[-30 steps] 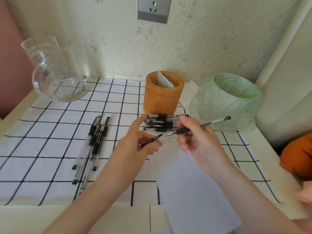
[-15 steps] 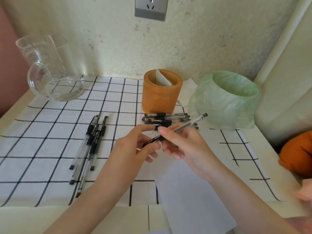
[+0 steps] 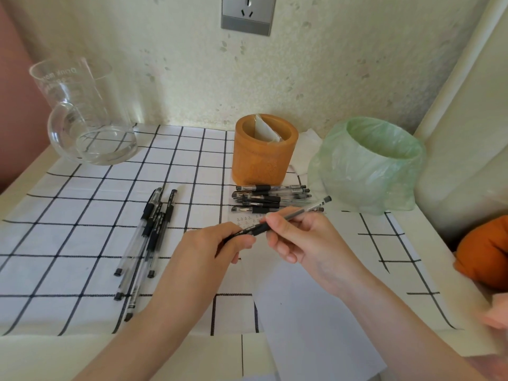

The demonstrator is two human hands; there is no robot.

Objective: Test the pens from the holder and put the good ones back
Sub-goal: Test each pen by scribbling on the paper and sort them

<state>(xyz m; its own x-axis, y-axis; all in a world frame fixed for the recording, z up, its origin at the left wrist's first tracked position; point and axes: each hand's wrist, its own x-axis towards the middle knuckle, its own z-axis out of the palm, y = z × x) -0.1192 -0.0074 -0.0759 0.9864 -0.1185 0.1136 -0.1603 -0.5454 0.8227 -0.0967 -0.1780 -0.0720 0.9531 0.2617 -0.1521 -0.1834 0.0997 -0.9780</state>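
My right hand (image 3: 302,240) pinches a clear black-grip pen (image 3: 295,213) by its barrel, its back end pointing up right. My left hand (image 3: 217,243) grips the pen's black cap (image 3: 237,234) at the tip end, so cap and pen meet between both hands. The orange wooden holder (image 3: 262,156) stands behind, with only a folded paper inside. A pile of several pens (image 3: 270,198) lies just in front of it. Three pens (image 3: 148,237) lie in a group on the checked cloth to the left. White test paper (image 3: 302,312) with small scribbles lies under my hands.
A glass jug (image 3: 82,116) stands at the back left. A small bin lined with a green bag (image 3: 368,166) sits right of the holder. An orange cushion (image 3: 486,254) shows at the right edge. A wall socket (image 3: 248,13) is above.
My hands came together: the cap in my left hand and the pen in my right, held apart before, now meet. The pen dropped lower and nearer to me.
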